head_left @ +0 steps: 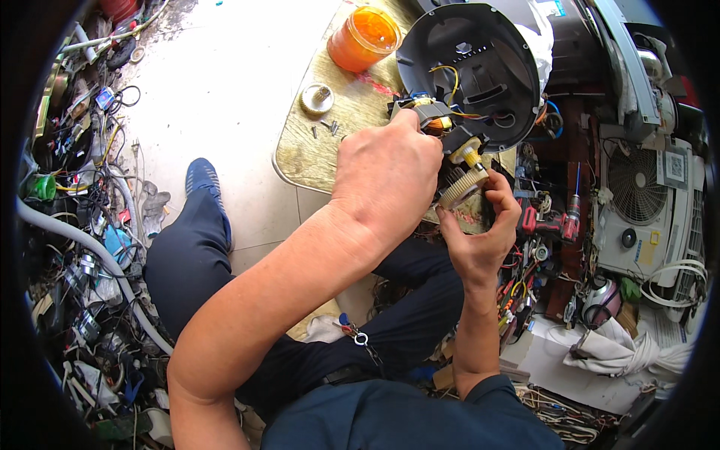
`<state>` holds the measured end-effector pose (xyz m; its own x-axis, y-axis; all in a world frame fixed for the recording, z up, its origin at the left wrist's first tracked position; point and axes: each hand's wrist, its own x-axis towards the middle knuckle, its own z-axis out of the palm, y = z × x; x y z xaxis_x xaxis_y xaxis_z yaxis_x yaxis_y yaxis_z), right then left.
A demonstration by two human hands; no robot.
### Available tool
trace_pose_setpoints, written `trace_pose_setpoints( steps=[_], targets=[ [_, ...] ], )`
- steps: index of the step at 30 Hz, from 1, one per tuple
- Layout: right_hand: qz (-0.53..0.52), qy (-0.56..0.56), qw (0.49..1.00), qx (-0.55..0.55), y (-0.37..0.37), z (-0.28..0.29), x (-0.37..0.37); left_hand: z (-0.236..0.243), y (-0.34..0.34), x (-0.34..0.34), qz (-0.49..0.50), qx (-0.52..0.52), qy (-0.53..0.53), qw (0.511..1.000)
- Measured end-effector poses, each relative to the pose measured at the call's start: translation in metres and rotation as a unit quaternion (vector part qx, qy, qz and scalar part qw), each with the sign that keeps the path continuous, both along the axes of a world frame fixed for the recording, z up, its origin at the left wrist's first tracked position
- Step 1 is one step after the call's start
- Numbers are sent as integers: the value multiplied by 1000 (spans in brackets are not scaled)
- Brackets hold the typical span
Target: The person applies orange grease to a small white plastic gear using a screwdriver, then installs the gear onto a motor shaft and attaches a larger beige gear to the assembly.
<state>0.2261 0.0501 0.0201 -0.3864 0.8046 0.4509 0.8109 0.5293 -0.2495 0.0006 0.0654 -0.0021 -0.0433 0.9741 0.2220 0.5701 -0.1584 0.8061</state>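
My left hand [390,161] is closed on a small electric motor [433,112] with grey metal and copper windings; its fingertips are mostly hidden behind the hand. On the right, my right hand [484,229] grips a large cream plastic gear [463,187] between thumb and fingers. A smaller yellowish gear [468,154], smeared with grease, sits just above it. Behind the hands, a round black plastic housing [480,56] lies with its hollow side showing, and a yellow wire [452,75] loops inside it. These parts are over a small worn wooden table [307,146].
An open jar of orange grease [364,41] stands at the table's far side. Nearer are a round lid [317,99] and several loose screws [330,129]. Heaped wires and scrap [97,262] line the left. A red power drill [551,221] and white fan unit [637,187] are right.
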Motion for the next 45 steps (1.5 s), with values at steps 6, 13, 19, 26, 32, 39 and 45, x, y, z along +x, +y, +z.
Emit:
trace_pose_setpoints(
  steps=[6,13,19,26,32,39,45],
  targets=[
    [9,23,1000,-3,0,-4,4,1,0,-1,-1,5,-4,1000],
    [7,49,999,-4,-2,-14,5,-4,-1,0,3,28,-20,999],
    [63,-29,997,26,6,-12,13,-3,0,1,0,23,-11,1000],
    [20,40,999,-22,3,-10,11,-3,1,1,1,20,0,1000],
    [-7,77,996,-42,0,-13,9,-3,1,1,0,19,-3,1000],
    [24,-2,1000,6,1,-10,12,-1,1,0,-2,21,-2,1000],
    [-16,41,999,-29,0,-7,11,-3,2,1,-1,20,6,1000]
  ],
)
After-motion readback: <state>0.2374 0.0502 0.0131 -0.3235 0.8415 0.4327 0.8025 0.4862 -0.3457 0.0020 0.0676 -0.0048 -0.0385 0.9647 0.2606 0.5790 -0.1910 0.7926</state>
